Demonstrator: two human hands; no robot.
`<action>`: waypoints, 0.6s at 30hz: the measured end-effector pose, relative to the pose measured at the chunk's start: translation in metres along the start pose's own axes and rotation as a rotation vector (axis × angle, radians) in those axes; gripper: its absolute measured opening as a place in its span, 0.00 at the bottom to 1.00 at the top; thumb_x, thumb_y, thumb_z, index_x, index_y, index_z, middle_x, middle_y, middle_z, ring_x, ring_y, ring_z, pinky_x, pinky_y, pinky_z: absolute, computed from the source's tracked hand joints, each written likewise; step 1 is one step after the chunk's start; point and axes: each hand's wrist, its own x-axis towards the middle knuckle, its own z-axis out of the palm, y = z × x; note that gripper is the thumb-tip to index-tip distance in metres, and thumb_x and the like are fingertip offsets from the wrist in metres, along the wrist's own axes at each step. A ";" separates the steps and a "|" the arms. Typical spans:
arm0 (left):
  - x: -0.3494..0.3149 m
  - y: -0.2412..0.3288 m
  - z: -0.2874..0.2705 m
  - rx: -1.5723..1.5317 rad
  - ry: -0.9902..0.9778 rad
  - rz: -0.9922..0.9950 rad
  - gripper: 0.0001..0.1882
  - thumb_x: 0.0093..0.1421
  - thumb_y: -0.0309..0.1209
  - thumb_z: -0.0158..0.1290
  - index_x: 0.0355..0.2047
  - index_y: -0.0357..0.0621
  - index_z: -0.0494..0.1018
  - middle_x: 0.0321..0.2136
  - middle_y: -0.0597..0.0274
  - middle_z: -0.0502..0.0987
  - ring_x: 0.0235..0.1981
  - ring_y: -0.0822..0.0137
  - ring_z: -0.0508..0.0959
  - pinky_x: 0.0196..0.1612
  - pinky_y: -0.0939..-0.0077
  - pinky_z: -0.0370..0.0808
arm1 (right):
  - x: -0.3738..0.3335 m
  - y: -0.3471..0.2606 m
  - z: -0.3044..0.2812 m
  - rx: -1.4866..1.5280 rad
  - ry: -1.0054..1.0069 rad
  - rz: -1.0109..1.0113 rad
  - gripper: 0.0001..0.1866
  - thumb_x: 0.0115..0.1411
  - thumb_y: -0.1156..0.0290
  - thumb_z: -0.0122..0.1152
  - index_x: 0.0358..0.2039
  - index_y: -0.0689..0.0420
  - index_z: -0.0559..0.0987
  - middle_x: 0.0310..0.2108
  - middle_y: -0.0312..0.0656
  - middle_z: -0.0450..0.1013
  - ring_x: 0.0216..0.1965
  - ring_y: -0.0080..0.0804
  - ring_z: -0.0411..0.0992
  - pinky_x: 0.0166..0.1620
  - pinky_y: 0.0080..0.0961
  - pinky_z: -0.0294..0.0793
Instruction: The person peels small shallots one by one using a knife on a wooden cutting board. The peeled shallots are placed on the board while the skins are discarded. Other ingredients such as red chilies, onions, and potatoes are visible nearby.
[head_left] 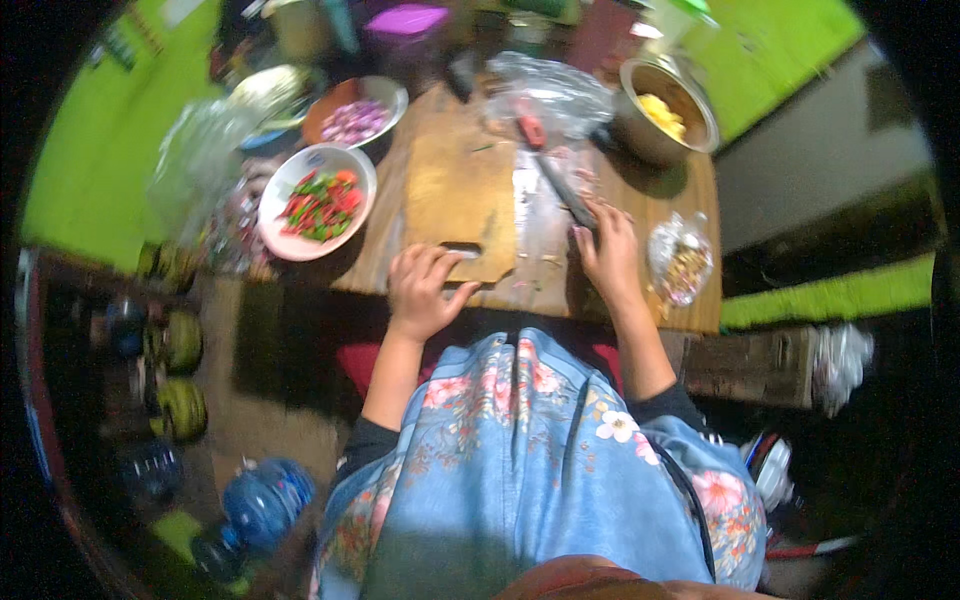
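Note:
A wooden cutting board with a slot near its close edge lies in the middle of the table. My left hand rests over the board's near left corner, beside the slot, with fingers bent slightly and the thumb apart; it holds nothing. To the right of the board, a knife with a red handle points its dark blade towards me. Against the blade's near end is my right hand, the thumb and fingers on either side of it. Blur softens the fingertips there.
Left of the board stand a white bowl of cut red and green chillies and a bowl of chopped shallots. A metal pot with yellow pieces sits at the far right. Clear plastic bags lie behind; a small filled bag is nearer.

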 end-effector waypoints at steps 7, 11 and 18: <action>-0.003 -0.004 -0.002 -0.044 0.022 0.007 0.20 0.42 0.46 0.59 0.33 0.50 0.73 0.34 0.65 0.71 0.41 0.61 0.68 0.46 0.65 0.61 | -0.038 -0.030 0.016 0.076 -0.266 -0.218 0.20 0.54 0.71 0.53 0.49 0.54 0.69 0.51 0.50 0.62 0.56 0.49 0.57 0.57 0.39 0.54; -0.003 -0.008 -0.017 -0.257 0.220 0.003 0.17 0.41 0.38 0.60 0.33 0.49 0.73 0.35 0.60 0.71 0.42 0.59 0.69 0.47 0.64 0.62 | 0.002 0.000 0.027 0.087 -0.130 -0.247 0.13 0.54 0.79 0.50 0.42 0.57 0.72 0.47 0.52 0.65 0.51 0.49 0.62 0.54 0.35 0.61; -0.007 -0.100 -0.097 0.063 0.705 -0.328 0.03 0.54 0.22 0.48 0.30 0.38 0.67 0.29 0.56 0.70 0.32 0.60 0.71 0.38 0.70 0.68 | 0.065 0.026 0.019 0.158 -0.009 -0.072 0.14 0.48 0.83 0.50 0.36 0.55 0.75 0.33 0.42 0.73 0.38 0.39 0.70 0.43 0.32 0.66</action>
